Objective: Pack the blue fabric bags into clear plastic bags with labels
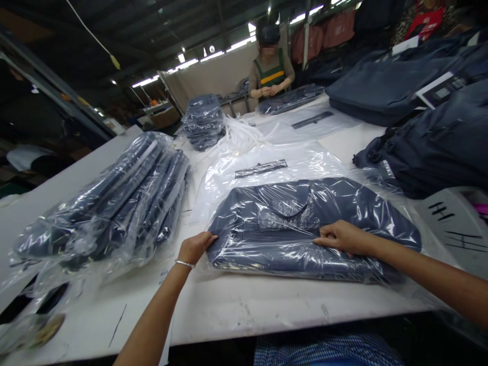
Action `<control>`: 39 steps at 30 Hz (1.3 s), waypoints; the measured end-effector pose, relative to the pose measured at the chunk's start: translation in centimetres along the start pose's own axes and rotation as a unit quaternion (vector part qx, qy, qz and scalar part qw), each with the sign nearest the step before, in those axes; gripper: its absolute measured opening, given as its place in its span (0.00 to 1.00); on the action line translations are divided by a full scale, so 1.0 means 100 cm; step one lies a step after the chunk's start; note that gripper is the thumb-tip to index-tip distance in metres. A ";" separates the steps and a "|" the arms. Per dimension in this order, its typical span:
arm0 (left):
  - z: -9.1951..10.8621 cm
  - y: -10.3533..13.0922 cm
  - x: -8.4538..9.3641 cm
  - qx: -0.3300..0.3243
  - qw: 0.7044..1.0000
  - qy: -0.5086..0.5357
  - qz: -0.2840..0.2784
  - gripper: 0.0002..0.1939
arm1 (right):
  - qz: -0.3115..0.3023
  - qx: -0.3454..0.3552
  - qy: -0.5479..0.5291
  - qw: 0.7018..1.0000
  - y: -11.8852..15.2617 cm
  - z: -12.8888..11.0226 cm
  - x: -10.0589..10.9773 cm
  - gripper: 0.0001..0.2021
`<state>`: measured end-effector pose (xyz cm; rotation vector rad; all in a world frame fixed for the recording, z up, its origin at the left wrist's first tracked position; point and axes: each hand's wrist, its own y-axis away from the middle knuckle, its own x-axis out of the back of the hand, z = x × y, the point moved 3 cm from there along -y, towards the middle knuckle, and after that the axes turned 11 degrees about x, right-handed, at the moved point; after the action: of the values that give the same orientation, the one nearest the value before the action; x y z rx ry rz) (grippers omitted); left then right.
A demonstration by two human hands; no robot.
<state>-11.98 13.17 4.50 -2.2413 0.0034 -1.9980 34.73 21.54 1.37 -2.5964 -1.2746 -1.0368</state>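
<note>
A dark blue bag in a clear plastic bag (282,254) lies flat before me on the white table (244,310). At its left end, my left hand (193,248), with a bracelet at the wrist, pinches the edge of the plastic. My right hand (339,238) rests on the right half of the wrapped bag, fingers curled together on the plastic; whether it grips a fold there is too small to tell. Just behind lie flat, clear plastic bags (263,157) with a dark printed strip.
Several wrapped dark bags (125,203) lie at the left, and a wrapped stack (204,122) stands behind. White strips (244,131) lie mid-table. Dark bags (392,86) are piled at the right beside a grey marked container (453,223). A person (271,76) stands across the table.
</note>
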 end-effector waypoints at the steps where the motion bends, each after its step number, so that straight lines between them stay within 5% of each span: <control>1: -0.003 0.001 0.003 0.013 1.000 -0.004 0.016 0.23 | 0.000 0.004 0.003 1.000 0.000 -0.001 0.000 0.28; 5: -0.001 0.014 0.036 0.069 0.992 -0.011 0.105 0.20 | 0.001 0.018 0.009 1.000 -0.001 -0.002 0.001 0.28; 9: 0.059 0.049 0.068 0.056 0.967 0.077 0.237 0.14 | 0.001 0.031 0.011 0.999 -0.002 -0.001 0.003 0.28; 12: 0.117 0.068 0.054 -0.069 0.980 0.115 0.148 0.15 | 0.003 0.040 0.016 0.999 -0.002 -0.001 0.004 0.28; 14: 0.135 0.070 0.032 -0.111 0.985 0.104 0.084 0.19 | 0.011 0.055 0.026 0.998 -0.003 -0.005 0.005 0.27; 18: 0.127 0.054 -0.009 -0.117 0.987 0.104 0.033 0.24 | 0.040 0.075 0.038 0.996 -0.006 -0.013 0.012 0.24; 21: 0.117 0.041 -0.024 -0.121 0.987 0.106 0.018 0.26 | 0.057 0.055 0.027 0.996 0.004 -0.015 0.027 0.19; 23: 0.114 0.038 -0.026 -0.125 0.987 0.102 0.011 0.27 | 0.096 0.046 0.018 0.994 0.030 -0.019 0.040 0.17; 26: 0.112 0.037 -0.027 -0.127 0.986 0.105 0.010 0.28 | 0.231 0.053 0.057 0.970 0.097 -0.033 0.047 0.17; 30: 0.109 0.034 -0.033 -0.139 0.983 0.120 0.006 0.31 | 0.337 0.044 0.228 0.912 0.186 -0.049 0.000 0.24; 32: 0.107 0.033 -0.036 -0.147 0.981 0.127 0.006 0.32 | 0.357 0.026 0.307 0.882 0.209 -0.046 -0.032 0.29; 34: 0.105 0.032 -0.037 -0.153 0.979 0.133 0.009 0.32 | 0.389 0.021 0.351 0.851 0.218 -0.038 -0.052 0.20; 36: 0.104 0.032 -0.037 -0.154 0.979 0.136 0.004 0.32 | 0.426 0.039 0.359 0.830 0.219 -0.028 -0.053 0.09; 39: 0.103 0.032 -0.037 -0.137 0.981 0.134 -0.008 0.33 | 0.475 0.082 0.306 0.821 0.212 -0.016 -0.031 0.06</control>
<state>-1.92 11.36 -0.63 -2.0990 0.3064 -2.4230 47.86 5.02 5.47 -1.9978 0.1119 -1.2367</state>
